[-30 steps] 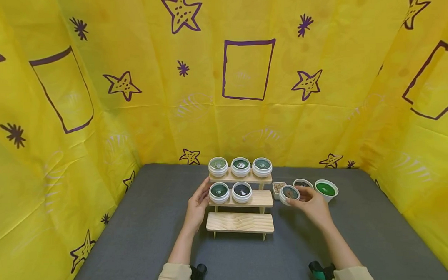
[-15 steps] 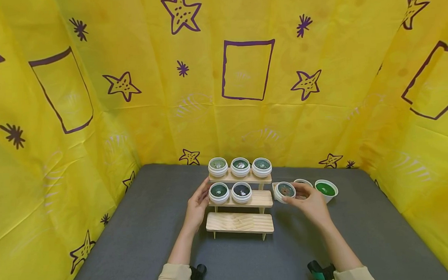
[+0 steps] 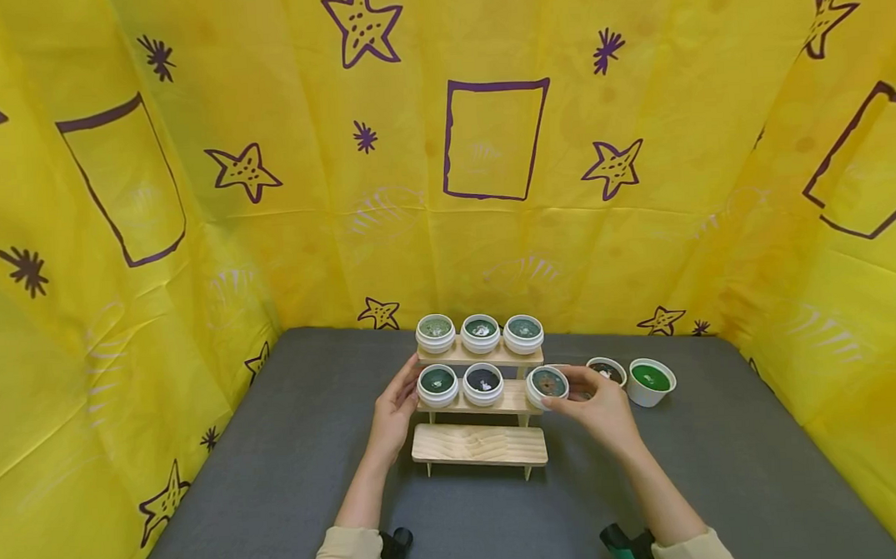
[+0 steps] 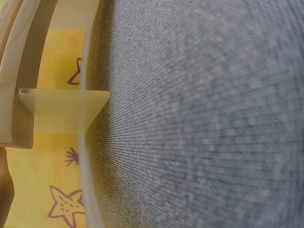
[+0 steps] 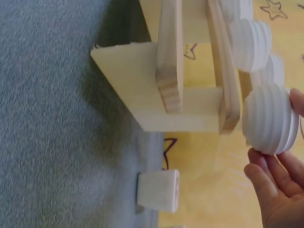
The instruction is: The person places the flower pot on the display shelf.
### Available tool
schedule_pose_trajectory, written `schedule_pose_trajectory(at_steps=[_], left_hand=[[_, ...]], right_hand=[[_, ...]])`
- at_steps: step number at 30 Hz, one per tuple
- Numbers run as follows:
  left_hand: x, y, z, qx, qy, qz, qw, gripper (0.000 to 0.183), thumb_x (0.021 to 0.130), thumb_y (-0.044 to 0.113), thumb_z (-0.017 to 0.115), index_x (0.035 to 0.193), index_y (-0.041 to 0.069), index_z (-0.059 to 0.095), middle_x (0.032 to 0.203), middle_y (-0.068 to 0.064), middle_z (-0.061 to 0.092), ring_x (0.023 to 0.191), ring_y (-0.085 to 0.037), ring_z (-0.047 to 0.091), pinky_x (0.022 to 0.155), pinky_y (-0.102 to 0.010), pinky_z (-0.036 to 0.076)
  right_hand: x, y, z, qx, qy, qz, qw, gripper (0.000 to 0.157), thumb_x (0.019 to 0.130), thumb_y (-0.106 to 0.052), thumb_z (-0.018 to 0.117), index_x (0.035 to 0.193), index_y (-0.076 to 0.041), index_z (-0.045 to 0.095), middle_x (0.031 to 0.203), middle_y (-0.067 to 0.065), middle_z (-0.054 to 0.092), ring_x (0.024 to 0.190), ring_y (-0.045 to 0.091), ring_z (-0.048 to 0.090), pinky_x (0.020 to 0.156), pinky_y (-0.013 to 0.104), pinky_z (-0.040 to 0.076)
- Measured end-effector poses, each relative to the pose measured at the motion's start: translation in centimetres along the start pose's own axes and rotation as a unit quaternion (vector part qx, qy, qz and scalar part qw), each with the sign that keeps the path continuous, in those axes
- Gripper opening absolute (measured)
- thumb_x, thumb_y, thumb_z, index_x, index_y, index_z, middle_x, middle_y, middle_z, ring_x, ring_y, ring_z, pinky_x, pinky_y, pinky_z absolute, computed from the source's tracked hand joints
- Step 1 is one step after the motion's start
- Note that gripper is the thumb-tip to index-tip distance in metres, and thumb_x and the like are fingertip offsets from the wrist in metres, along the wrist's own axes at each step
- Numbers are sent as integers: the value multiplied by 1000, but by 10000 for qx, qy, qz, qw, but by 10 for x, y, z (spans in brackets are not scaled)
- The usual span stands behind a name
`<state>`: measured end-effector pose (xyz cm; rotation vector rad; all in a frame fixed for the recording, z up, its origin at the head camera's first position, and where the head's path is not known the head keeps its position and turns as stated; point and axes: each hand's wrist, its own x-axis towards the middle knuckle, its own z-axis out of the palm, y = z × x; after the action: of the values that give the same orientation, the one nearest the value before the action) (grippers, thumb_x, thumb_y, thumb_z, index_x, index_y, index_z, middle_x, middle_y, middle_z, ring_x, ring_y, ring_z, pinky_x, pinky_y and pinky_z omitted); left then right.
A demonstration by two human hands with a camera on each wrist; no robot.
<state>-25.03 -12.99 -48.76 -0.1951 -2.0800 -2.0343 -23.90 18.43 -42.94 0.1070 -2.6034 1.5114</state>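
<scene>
My right hand [image 3: 607,408] pinches a small ribbed white bowl [image 3: 548,385] with teal and brown inside, at the right end of the middle step of a three-step wooden stand [image 3: 479,443]. In the right wrist view, fingers and thumb grip the ribbed bowl [image 5: 270,118] just beyond the shelf ends; whether it touches the shelf I cannot tell. Beside the stand's left end, my left hand [image 3: 394,411] touches its edge with extended fingers, near a green-filled bowl [image 3: 437,383]. A dark-filled bowl [image 3: 484,383] occupies the middle of that step.
Three similar bowls [image 3: 481,331] line the top step. Right of the stand are a green-filled white cup [image 3: 651,381], a dark-filled cup [image 3: 606,368] and a small white container [image 5: 158,190]. A grey cloth [image 3: 292,486] covers the table; yellow curtains [image 3: 311,235] surround it.
My right hand has carried the ribbed bowl leftward, from beside the stand to the middle step's right end. The left hand stays at the stand's left side.
</scene>
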Motion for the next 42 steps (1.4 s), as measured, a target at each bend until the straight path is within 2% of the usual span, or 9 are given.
schedule_pose_trajectory(at_steps=[3, 9, 23, 42], left_hand=[[0, 0, 0, -1, -12, -2, 10000, 62, 93, -13, 44, 150, 12, 43, 143, -24, 53, 137, -36, 47, 118, -50, 35], [0, 0, 0, 8, -18, 34, 10000, 62, 93, -13, 44, 150, 11, 43, 143, -25, 53, 137, -36, 47, 119, -51, 35], [1, 1, 0, 26, -43, -11, 10000, 62, 93, -13, 44, 150, 12, 42, 145, -24, 52, 138, -36, 46, 119, -50, 35], [1, 0, 0, 66, 16, -6, 10000, 61, 94, -12, 45, 150, 13, 43, 144, -23, 53, 136, -34, 48, 118, -47, 36]], right_hand=[[0, -2, 5, -12, 6, -104, 9999, 55, 74, -26, 87, 123, -11, 67, 113, 12, 73, 106, 21, 68, 89, 21, 58], [1, -6, 12, 84, 16, -131, 9999, 55, 71, -26, 88, 121, -12, 69, 110, 11, 74, 102, 18, 68, 84, 13, 54], [5, -5, 23, 213, -55, -49, 9997, 56, 71, -25, 88, 121, -12, 68, 111, 10, 73, 101, 18, 67, 82, 10, 52], [5, -2, 30, 247, 94, -157, 9995, 54, 71, -21, 88, 120, -12, 68, 111, 7, 73, 103, 19, 67, 86, 17, 56]])
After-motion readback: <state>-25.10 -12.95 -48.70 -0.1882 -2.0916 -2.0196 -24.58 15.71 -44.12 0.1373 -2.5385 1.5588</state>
